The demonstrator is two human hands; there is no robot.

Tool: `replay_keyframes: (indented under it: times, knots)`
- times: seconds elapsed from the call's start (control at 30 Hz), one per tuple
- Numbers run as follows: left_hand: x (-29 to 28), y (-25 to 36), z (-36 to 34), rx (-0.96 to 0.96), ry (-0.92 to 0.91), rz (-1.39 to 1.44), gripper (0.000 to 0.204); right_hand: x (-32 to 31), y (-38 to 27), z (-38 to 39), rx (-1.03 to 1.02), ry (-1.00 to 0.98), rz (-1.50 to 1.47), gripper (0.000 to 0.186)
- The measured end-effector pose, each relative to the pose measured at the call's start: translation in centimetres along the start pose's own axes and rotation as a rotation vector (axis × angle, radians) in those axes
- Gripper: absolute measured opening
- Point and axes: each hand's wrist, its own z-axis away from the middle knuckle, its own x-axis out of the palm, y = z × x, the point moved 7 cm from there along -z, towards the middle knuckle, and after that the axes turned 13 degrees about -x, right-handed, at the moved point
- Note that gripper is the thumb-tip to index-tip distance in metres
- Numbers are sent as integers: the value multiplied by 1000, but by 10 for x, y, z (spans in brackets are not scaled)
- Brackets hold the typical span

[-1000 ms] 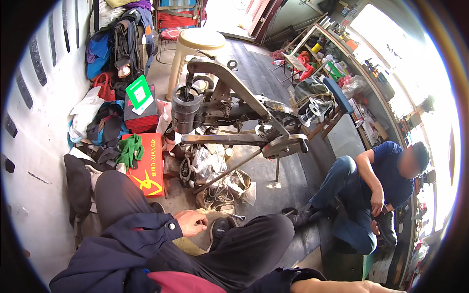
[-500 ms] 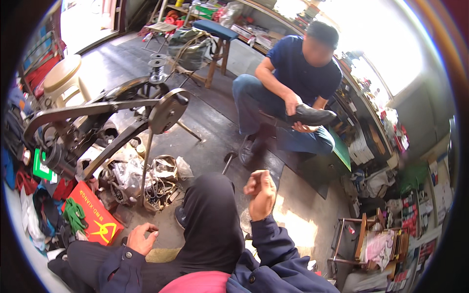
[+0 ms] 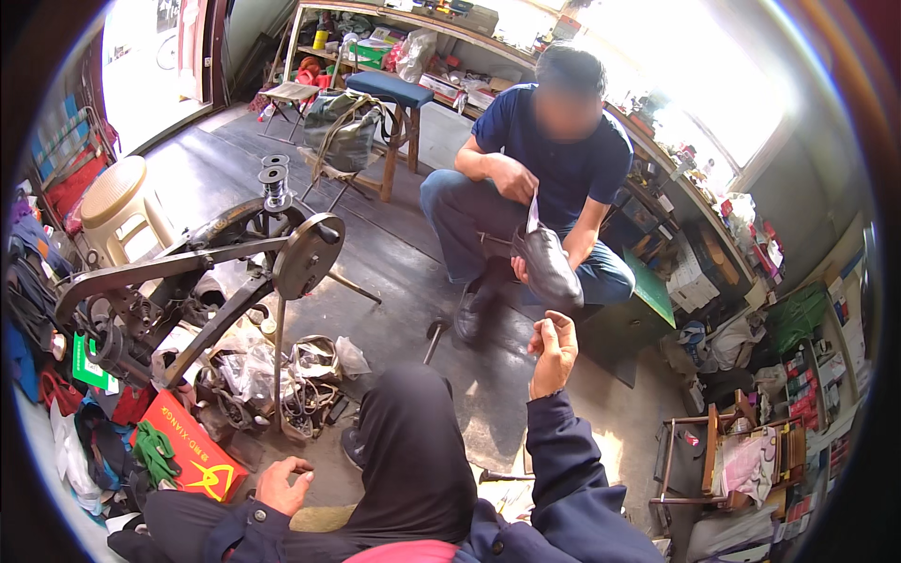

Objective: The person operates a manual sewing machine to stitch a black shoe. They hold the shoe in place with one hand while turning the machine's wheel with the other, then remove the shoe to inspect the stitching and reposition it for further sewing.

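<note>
My left hand (image 3: 284, 485) rests on my dark-trousered left thigh, fingers loosely apart with nothing in them. Raised in front of me, my right hand (image 3: 554, 355) has its fingers curled in toward the thumb, and no object shows in it. Just beyond it is a black leather shoe (image 3: 548, 269), held by a person (image 3: 554, 141) who sits facing me. One of that person's hands supports the shoe from below. The other grips a thin pale strip (image 3: 533, 214) that stands up out of the shoe's opening. My right hand appears apart from the shoe.
A cast-iron sewing machine (image 3: 202, 272) stands at the left, beside a beige plastic stool (image 3: 127, 211). Below it lie bags of scraps (image 3: 272, 366) and a red box (image 3: 192, 450) with green gloves (image 3: 153, 450). A blue-topped stool (image 3: 389, 89) is at the back, a small wooden chair (image 3: 718, 460) at the right.
The person has tilted the shoe toe-down toward me, and a pale strip now shows at its opening. My right hand has moved right and forward, fingers curling. My left hand stays on my thigh.
</note>
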Motion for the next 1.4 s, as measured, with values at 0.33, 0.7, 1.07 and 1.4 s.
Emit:
replay_keyframes:
  times: [0.33, 0.7, 1.07, 1.4]
  knots:
    - [-5, -9, 7, -8, 30, -11, 21, 29, -79, -42, -349, -359, 492, 18]
    - [-10, -4, 10, 61, 67, 11, 22, 52, -42, -85, -110, -1095, 1241, 31]
    - [-18, 6, 6, 89, -107, 512, 32, 104, -87, -39, 101, -605, -15, 13]
    - [-92, 10, 18, 354, 95, 1173, 99, 261, -29, 193, 783, -698, -598, 14]
